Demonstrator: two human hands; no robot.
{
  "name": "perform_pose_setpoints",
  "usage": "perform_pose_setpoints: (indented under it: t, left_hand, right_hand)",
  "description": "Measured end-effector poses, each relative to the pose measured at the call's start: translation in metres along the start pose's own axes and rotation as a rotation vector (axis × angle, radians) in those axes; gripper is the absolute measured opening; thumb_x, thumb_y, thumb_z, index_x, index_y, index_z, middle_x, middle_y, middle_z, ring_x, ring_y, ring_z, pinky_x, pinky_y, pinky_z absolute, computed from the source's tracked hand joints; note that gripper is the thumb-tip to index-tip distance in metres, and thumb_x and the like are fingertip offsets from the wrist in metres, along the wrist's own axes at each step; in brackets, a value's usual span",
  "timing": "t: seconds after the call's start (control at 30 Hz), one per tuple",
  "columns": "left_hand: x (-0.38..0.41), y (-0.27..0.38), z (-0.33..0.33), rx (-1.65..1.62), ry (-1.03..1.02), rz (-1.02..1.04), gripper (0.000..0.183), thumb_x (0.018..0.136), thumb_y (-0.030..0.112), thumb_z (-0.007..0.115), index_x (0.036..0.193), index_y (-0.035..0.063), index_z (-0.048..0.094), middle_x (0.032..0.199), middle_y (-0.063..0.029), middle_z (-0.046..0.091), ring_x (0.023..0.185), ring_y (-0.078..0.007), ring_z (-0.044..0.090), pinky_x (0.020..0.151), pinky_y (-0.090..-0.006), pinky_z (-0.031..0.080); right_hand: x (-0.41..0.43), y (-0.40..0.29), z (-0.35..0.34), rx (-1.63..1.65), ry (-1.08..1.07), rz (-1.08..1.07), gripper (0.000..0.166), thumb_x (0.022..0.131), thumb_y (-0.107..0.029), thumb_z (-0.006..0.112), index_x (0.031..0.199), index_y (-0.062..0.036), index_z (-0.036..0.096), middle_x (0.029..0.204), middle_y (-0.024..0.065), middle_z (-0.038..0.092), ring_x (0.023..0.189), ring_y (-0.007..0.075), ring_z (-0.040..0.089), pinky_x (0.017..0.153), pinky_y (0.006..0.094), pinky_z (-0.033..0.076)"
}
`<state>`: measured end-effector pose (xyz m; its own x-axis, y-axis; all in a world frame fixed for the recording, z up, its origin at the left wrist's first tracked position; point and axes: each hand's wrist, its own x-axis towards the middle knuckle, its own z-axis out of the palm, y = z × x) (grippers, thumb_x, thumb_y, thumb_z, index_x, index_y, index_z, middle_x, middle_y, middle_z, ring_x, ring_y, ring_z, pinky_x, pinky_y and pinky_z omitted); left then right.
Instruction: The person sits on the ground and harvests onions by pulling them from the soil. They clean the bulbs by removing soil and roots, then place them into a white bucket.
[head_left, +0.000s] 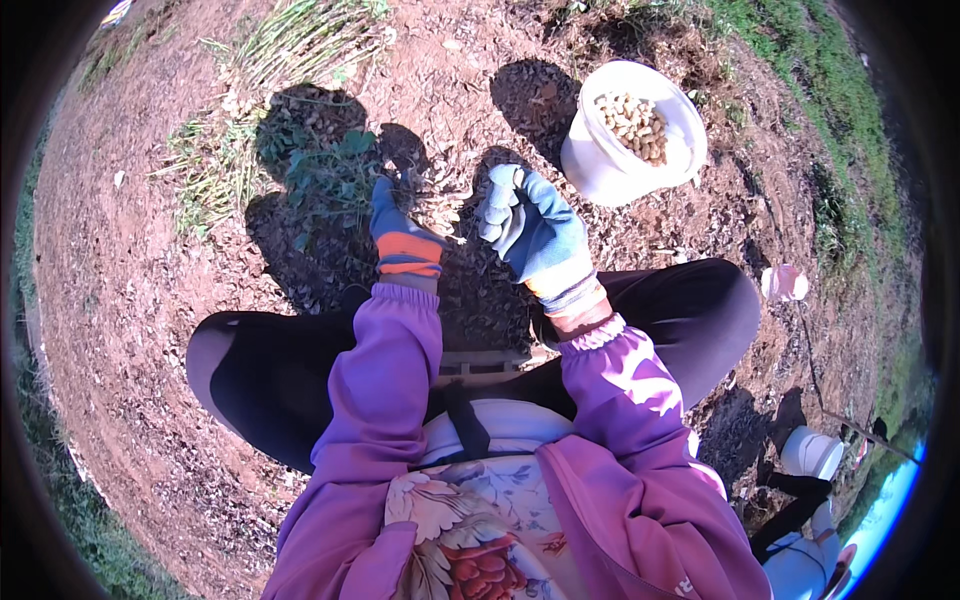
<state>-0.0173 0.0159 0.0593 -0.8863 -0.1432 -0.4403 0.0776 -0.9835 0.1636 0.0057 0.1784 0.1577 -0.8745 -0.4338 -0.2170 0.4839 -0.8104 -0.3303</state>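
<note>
My left hand (403, 229), in a blue and orange work glove, is closed around the root end of a leafy green peanut plant (330, 172). Peanut pods and dry roots (442, 206) show between the hands. My right hand (529, 225), in a similar glove, is held to the right of the pods with its fingers curled inward; whether something lies within them is hidden. Beyond it stands a white plastic bucket (611, 176), tilted in the view, with unshelled peanuts (634, 127) in it.
Pulled peanut stalks (300, 45) lie on the soil at the upper left, with more (217, 165) below them. At the right are a pink container (784, 283), another white bucket (812, 452) and a person (802, 559). Grass (847, 127) borders the soil.
</note>
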Motion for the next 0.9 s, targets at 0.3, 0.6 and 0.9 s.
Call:
perform_pose_setpoints:
  t: [0.3, 0.6, 0.9]
  left_hand:
    - [-0.017, -0.007, 0.025, 0.195, 0.23, 0.056, 0.046, 0.086, 0.043, 0.047, 0.112, 0.0048, 0.053, 0.104, -0.0134, 0.06, 0.091, -0.0328, 0.058, 0.08, -0.0478, 0.048]
    - [0.013, -0.019, -0.009, 0.305, 0.149, 0.085, 0.044, 0.085, 0.046, 0.049, 0.102, 0.0054, 0.056, 0.09, -0.0103, 0.062, 0.075, -0.0265, 0.062, 0.067, -0.0393, 0.053]
    - [0.008, -0.016, 0.005, 0.488, -0.037, 0.194, 0.035, 0.084, 0.027, 0.059, 0.112, 0.0066, 0.055, 0.1, -0.0006, 0.058, 0.091, -0.0109, 0.055, 0.078, -0.0256, 0.044]
  right_hand:
    - [0.062, -0.132, -0.024, -0.825, 0.625, -0.539, 0.03, 0.084, -0.029, 0.055, 0.103, -0.0055, 0.055, 0.078, 0.0087, 0.06, 0.066, 0.0225, 0.058, 0.062, 0.0374, 0.048]
    - [0.062, -0.076, -0.02, -1.544, 0.254, -0.449, 0.048, 0.079, -0.028, 0.063, 0.116, -0.0007, 0.047, 0.105, 0.0181, 0.054, 0.091, 0.023, 0.054, 0.079, 0.0329, 0.044]
    - [0.063, 0.01, -0.051, -0.774, -0.027, 0.246, 0.045, 0.08, 0.006, 0.055, 0.122, 0.0019, 0.039, 0.094, 0.0067, 0.053, 0.078, 0.0115, 0.053, 0.069, 0.0216, 0.046]
